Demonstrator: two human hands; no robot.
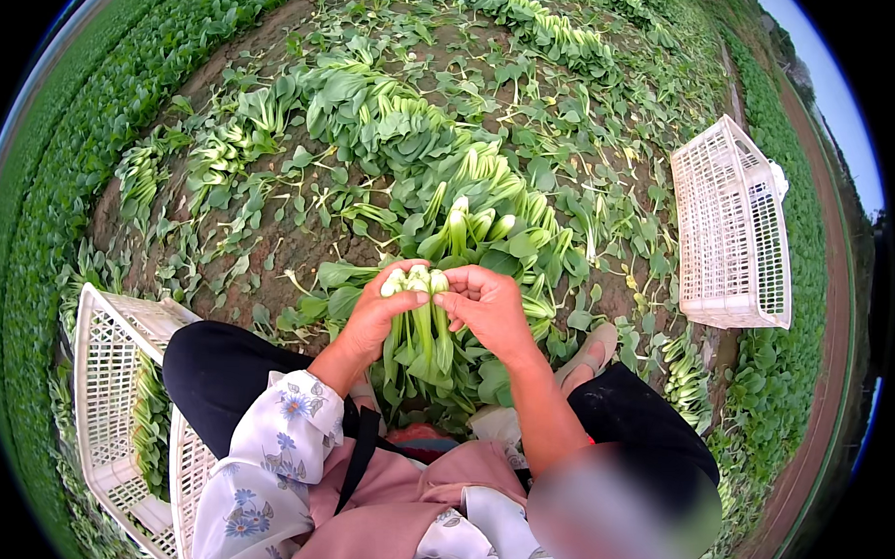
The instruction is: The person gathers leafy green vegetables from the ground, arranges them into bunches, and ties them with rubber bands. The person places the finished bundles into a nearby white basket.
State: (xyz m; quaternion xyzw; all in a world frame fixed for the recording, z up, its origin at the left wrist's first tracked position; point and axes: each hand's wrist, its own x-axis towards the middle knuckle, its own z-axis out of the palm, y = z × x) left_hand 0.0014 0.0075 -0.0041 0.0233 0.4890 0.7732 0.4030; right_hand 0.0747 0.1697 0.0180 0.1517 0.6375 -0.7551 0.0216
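My left hand (387,304) and my right hand (484,303) meet in front of me around a bunch of green leafy vegetables, probably bok choy (420,326). Its pale root ends point up and away from me, between my fingers and thumbs, and the leaves hang down toward my lap. Both hands grip the bunch near these ends. Just beyond them lie more heads (460,224) with pale ends raised, part of a long row of harvested greens (394,115) on the soil. The undersides of my fingers are partly hidden.
A white plastic crate (733,238) stands on the right. Another white crate (111,393) is at the lower left, beside my knee, with greens by it. Small piles of greens (219,153) and loose leaves cover the soil. Dense growing plants (91,119) border the left side.
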